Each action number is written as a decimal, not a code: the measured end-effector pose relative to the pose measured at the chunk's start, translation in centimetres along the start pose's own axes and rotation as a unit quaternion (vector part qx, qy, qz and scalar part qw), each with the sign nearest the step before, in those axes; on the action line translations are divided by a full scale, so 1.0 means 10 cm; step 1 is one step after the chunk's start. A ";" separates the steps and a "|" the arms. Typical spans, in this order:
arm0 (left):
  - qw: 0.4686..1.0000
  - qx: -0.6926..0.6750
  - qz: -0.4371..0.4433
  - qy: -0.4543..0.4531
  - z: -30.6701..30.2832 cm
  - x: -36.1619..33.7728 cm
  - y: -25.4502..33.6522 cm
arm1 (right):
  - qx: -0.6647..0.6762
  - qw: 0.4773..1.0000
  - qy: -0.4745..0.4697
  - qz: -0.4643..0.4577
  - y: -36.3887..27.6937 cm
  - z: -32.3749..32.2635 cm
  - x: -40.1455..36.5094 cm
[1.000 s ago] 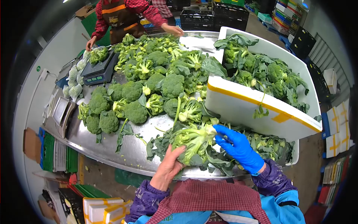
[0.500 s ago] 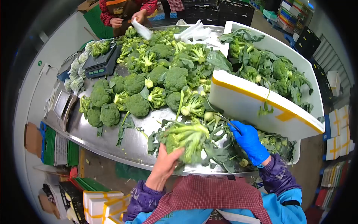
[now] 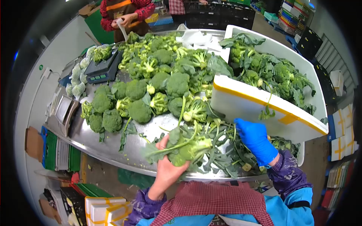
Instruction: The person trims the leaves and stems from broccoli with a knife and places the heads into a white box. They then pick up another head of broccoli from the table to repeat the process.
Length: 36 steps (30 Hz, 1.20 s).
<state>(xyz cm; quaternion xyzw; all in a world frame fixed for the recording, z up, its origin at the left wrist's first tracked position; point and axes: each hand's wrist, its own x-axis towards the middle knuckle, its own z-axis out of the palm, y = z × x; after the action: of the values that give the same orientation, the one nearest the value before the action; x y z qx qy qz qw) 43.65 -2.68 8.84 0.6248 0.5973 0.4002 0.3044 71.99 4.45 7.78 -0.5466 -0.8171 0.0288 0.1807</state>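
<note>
My bare left hand [image 3: 170, 169] is closed around a broccoli head [image 3: 190, 150], low over the table's near edge. Its cut stalk points to the right, and a long leaf stem lies across it. My right hand [image 3: 257, 142], in a blue glove, is closed on a knife just right of the broccoli. The glove and the greens hide most of that knife. Trimmed leaves and stalks [image 3: 226, 160] lie between my hands. Beyond them, many broccoli heads [image 3: 139, 109] are heaped on the metal table [image 3: 109, 145].
A white foam box [image 3: 269, 109] with yellow tape and leafy broccoli stands at the right. On the left are a scale [image 3: 100, 73] and netted produce [image 3: 77, 81]. Across the table, a person in an apron [image 3: 126, 17] handles something white. White plastic [image 3: 200, 39] lies at the back.
My left hand has turned the broccoli, so its leaf stem now shows on top. My gloved hand has shifted slightly right, and the knife blade shows less. The person opposite has drawn the white item closer.
</note>
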 end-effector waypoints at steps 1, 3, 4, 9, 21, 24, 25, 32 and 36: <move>1.000 -0.023 0.009 0.002 0.00 0.01 -0.07 | 0.004 1.000 -0.007 0.003 -0.12 -0.03 -0.03; 0.993 -0.091 -0.075 -0.017 0.00 0.02 0.00 | 0.076 0.994 -0.036 -0.073 -0.32 -0.09 0.00; 0.993 -0.088 -0.075 -0.017 0.00 0.02 0.00 | 0.061 0.992 -0.062 -0.090 -0.37 -0.14 0.00; 0.996 -0.084 0.008 -0.009 0.03 -0.01 -0.06 | -0.129 0.988 -0.071 -0.051 -0.12 0.04 0.12; 0.936 -0.300 -0.175 -0.056 0.00 0.09 -0.01 | -0.210 0.950 -0.059 -0.221 -0.38 -0.33 0.15; 0.928 -0.317 -0.182 -0.068 0.00 0.10 0.02 | -0.236 0.942 -0.059 -0.232 -0.41 -0.37 0.21; 0.920 -0.335 -0.190 -0.074 0.00 0.10 0.01 | -0.235 0.942 -0.059 -0.233 -0.42 -0.36 0.24; 0.899 -0.363 -0.234 -0.073 -0.05 0.07 -0.13 | -0.190 0.978 -0.078 -0.030 -0.06 0.11 0.26; 0.893 -0.396 -0.211 -0.036 -0.11 0.03 -0.18 | 0.115 0.980 -0.133 0.088 -0.18 0.13 0.08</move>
<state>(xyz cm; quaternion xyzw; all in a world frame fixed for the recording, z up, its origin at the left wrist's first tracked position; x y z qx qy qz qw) 41.75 -2.35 7.87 0.3253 0.4957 0.5071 0.6256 69.66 4.67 7.25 -0.5835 -0.7737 0.2107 0.1288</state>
